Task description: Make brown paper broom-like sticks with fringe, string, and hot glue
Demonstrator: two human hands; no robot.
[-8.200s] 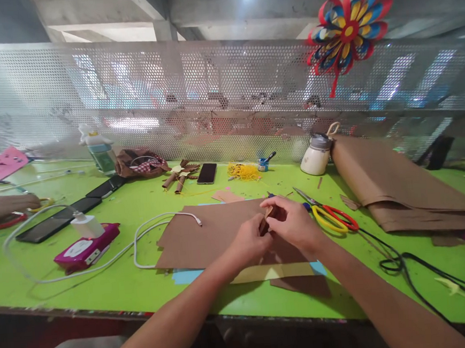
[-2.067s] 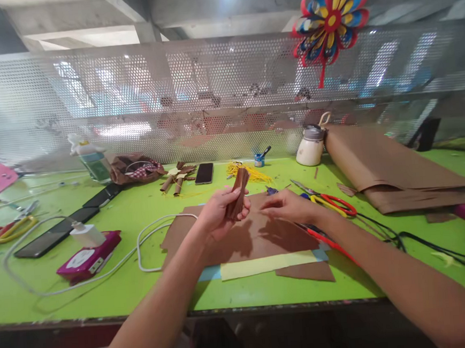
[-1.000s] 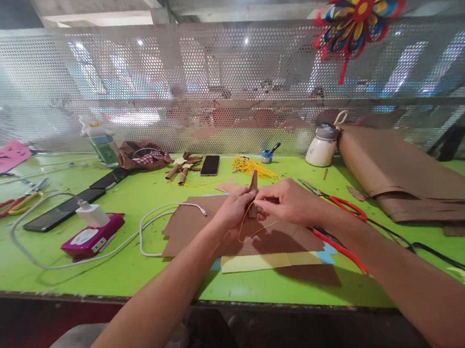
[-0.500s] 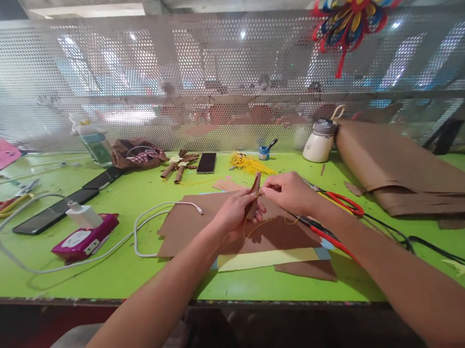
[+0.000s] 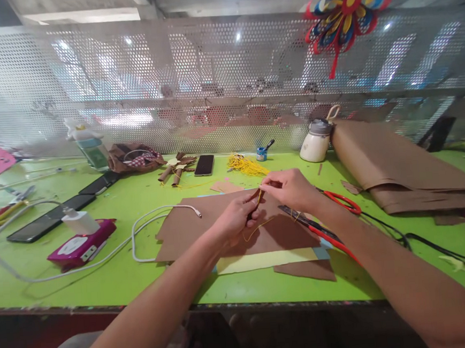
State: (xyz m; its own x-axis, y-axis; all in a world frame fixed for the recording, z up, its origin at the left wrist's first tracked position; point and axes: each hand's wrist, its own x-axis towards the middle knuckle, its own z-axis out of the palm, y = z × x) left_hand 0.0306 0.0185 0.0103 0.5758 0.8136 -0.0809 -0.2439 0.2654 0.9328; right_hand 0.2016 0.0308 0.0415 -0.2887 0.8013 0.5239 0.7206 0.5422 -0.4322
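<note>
Over the middle of a brown sheet (image 5: 204,230) on the green desk (image 5: 137,294), the left hand (image 5: 238,220) pinches a small brown paper piece (image 5: 254,198), its fingers closed around the lower part. Close beside it, the right hand (image 5: 292,187) has its thumb and fingertips pressed narrowly together on a thin yellow string (image 5: 260,195) at the top of the paper piece; a loose length of string curves down over the brown sheet.

Under the right forearm lie scissors with red handles (image 5: 317,229), their dark blades pointing in over the brown sheet. A pale yellow strip (image 5: 263,260) runs along the near edge of that sheet. Beyond the hands sit a tangle of yellow string (image 5: 247,165), a small blue jar (image 5: 261,153) and a phone (image 5: 204,165), with brown paper rolls (image 5: 176,174) to the left of the phone. Farther right, a white bottle (image 5: 313,145) stands upright by a large folded brown paper (image 5: 396,161). On the left, a white cable (image 5: 132,246) rests its tip on the brown sheet, near a purple power strip (image 5: 81,246).
</note>
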